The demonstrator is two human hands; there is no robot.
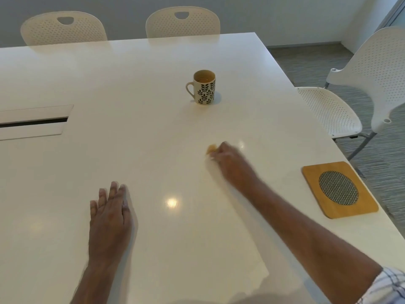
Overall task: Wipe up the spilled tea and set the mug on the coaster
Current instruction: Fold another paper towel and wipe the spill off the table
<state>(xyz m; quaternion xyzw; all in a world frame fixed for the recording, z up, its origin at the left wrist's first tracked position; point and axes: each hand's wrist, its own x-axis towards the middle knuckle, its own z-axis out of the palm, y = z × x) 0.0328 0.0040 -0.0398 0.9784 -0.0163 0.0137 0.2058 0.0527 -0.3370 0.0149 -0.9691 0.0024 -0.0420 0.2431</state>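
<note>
- Head view looks down across a white surface [153, 132]; mug [204, 87] stands upright toward 12 o'clock, handle turned to 9 o'clock, brown tea visible inside.
- Coaster [339, 189], wooden with a round mesh inset, lies at 3 o'clock near the surface edge, well apart from the mug. Mug not yet set on it.
- Right hand [228, 160] reaches to mid-surface; its fingers are curled around a small wad [211, 149], yellowish-tan where it shows. Judged to be the wiping cloth or tissue, stained by tea, pressed down to soak the spill.
- Left hand [109, 212] lies flat at 7 o'clock, fingers straight and slightly spread, holding nothing; likely bracing the body during the reach.
- Hard to make out: the right hand is motion-blurred, so the wad's material and exact grip stay unclear. No distinct tea puddle shows on the glossy surface; glare spots could mask a thin film, so how much spill remains cannot be told.
- Cut off: both forearms leave the frame at 6 o'clock; a checked sleeve [390, 286] shows only at the corner.
- Chairs [183, 23] stand around the surface; a cable hatch [32, 121] sits at 9 o'clock.
</note>
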